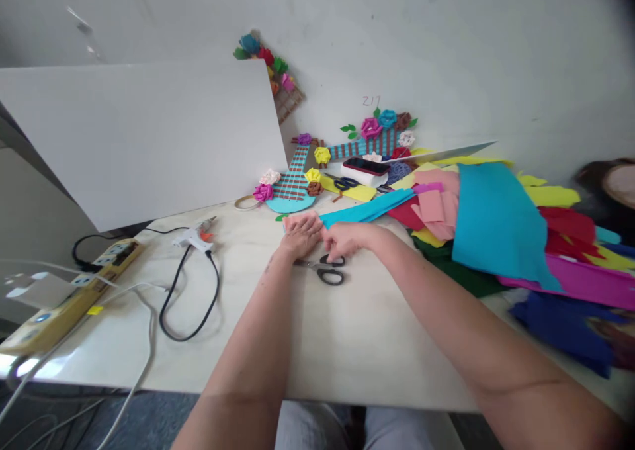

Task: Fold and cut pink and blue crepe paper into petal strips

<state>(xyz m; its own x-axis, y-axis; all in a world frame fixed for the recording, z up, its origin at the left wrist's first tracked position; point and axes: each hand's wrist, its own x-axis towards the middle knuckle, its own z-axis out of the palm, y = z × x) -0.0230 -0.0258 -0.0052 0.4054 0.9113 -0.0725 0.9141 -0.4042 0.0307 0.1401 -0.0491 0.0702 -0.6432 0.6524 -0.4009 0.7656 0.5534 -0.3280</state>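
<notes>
My left hand point(302, 235) lies flat on a piece of peach crepe paper point(292, 220), pressing it to the table. Only the paper's far and left edges show around the fingers. Close beside it, my right hand point(344, 239) has its fingers curled in, the index toward the left hand; whatever they pinch, if anything, is hidden. A folded turquoise paper strip point(367, 210) runs just behind both hands to the right. Black-handled scissors point(330, 271) lie on the table directly below my hands, blades under the left wrist.
To the left lie a glue gun point(193, 238) with a looped cord and a power strip point(94, 271). Decorated turquoise guitar shapes point(292, 192) stand behind, near a phone point(366, 166), a second pair of scissors point(346, 183) and a tape roll point(247, 203). Coloured paper point(501, 218) heaps at right.
</notes>
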